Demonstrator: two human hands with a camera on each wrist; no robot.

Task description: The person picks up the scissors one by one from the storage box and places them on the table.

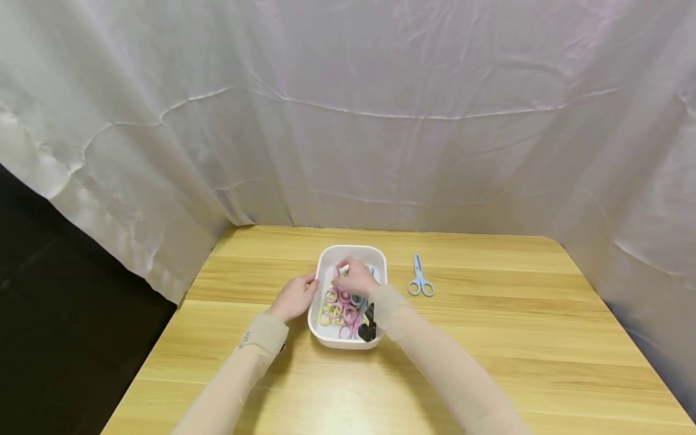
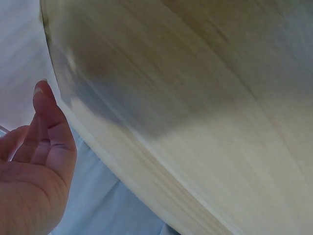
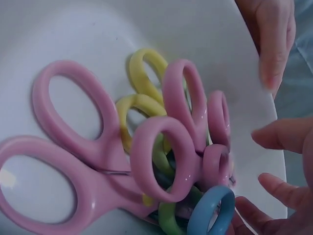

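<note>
Head view gives me the right hand (image 1: 357, 280) dipped inside the white box (image 1: 342, 345), where scissors (image 3: 105, 192) lie piled; I judge the step as sorting among them, the next move calling for separating one handle cleanly. Whether its bent fingers pinch anything, I cannot tell. The left hand (image 1: 295, 298), fingers loosely extended, rests against the box's left wall.

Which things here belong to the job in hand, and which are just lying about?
Job in hand:
White tub, left hand at its side
Scissors in the tub, right hand over them
Blue scissors beside the tub: untouched, but probably included

Just around:
Wooden table underneath
Pale curtain behind
</note>
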